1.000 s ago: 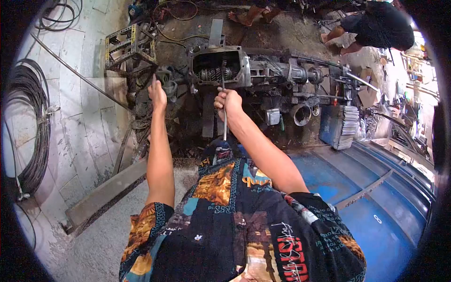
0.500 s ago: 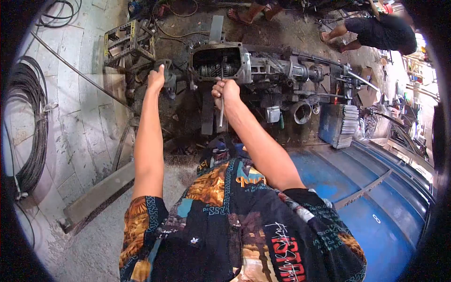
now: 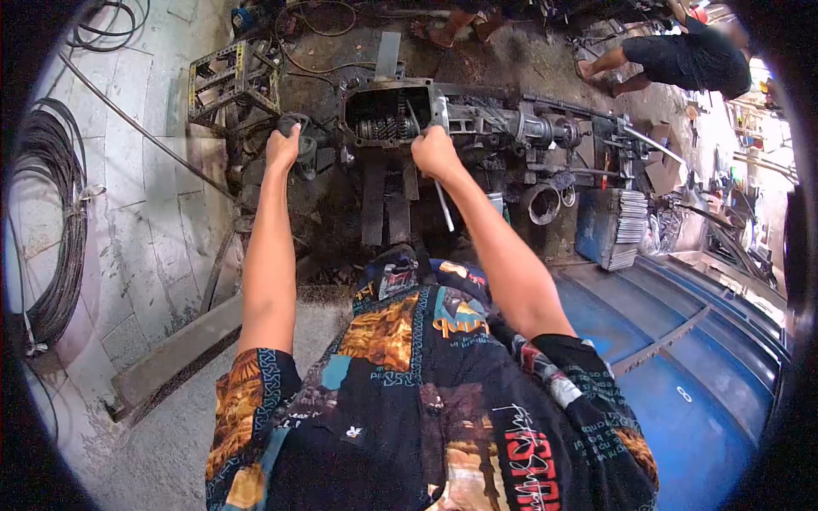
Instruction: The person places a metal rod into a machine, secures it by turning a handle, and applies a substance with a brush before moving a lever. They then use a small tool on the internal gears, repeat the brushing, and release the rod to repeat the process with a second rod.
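Observation:
An opened gearbox (image 3: pixel 439 111) lies on the floor ahead of me, with toothed gears (image 3: pixel 388 129) showing through its opening. My right hand (image 3: pixel 436 153) is wrapped round a thin metal bar (image 3: pixel 446 209) at the near right corner of the opening. The bar's upper end leans in among the gears, and its lower end sticks out below my fist. To the left of the gearbox, my left hand (image 3: pixel 282 150) is closed on a dark metal part (image 3: pixel 305 153), thumb on top. My fingers hide where it is gripped.
A yellow-edged metal stand (image 3: pixel 217 81) is at the upper left, and coiled cable (image 3: pixel 55 204) lies farther left. Blue metal panels (image 3: pixel 673 366) and a finned block (image 3: pixel 622 228) are at right. Another person (image 3: pixel 690 61) is at the upper right.
My right hand has shifted right and slightly up. The bar has tilted, its lower end swinging right and its upper end leaning left into the opening. My left hand stays almost in place.

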Motion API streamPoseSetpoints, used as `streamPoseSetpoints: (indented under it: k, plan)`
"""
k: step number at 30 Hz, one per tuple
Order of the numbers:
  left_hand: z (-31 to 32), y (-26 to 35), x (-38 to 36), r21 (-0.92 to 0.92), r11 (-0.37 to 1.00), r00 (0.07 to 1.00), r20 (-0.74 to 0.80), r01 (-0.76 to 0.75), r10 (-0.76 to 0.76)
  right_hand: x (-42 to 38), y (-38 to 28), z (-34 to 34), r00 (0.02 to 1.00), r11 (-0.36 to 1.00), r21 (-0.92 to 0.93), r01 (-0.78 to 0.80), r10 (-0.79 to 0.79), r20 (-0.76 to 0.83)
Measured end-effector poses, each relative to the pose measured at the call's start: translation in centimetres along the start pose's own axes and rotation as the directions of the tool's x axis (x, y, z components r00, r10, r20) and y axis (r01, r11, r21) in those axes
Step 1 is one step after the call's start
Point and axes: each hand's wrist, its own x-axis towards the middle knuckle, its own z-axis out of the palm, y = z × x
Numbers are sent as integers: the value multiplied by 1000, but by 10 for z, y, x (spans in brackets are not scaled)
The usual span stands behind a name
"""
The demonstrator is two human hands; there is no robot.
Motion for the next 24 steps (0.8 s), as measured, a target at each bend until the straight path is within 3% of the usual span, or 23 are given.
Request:
streamPoseSetpoints:
  k: [3,4,5,7,9,11,12,13,14,15,19,21,24]
  plan:
    - [10,-4,2,45,997,992,-110,-59,64,-8,-2,-11,997,993,88,-76,73,28]
    - [12,-8,1,72,995,984,-157,-72,83,-1,12,-8,999,998,69,-10,7,44]
    - [12,-11,3,76,994,985,-152,-73,84,2,22,-10,999,997,72,-16,13,44]
    - [11,-6,4,95,995,994,-107,-14,24,3,35,-22,970,952,251,-177,126,208]
    - [8,-1,11,108,993,999,-22,38,-36,-9,40,-34,973,940,285,-185,134,189]
    - [6,3,14,136,988,997,-36,69,-65,-24,21,-54,980,979,117,-168,154,125]
    - [3,3,17,117,989,995,24,93,-96,-27,16,-61,994,997,-8,-71,71,88]
    - [3,2,17,115,989,995,23,94,-97,-23,23,-62,994,998,-10,-69,70,89]
    - [4,1,17,132,988,997,3,73,-74,-15,34,-63,981,963,-194,189,-175,85]
    - [5,1,16,148,988,999,-17,54,-52,-11,42,-68,905,828,-368,424,-406,128]
    - [10,-2,18,126,989,997,-34,72,-68,4,31,-118,897,736,-514,441,-338,285]
    - [8,3,12,126,986,994,-43,109,-104,20,27,-133,900,621,-652,436,-299,317]
    - [5,10,2,119,987,993,-63,110,-103,18,14,-138,916,603,-689,402,-282,287]
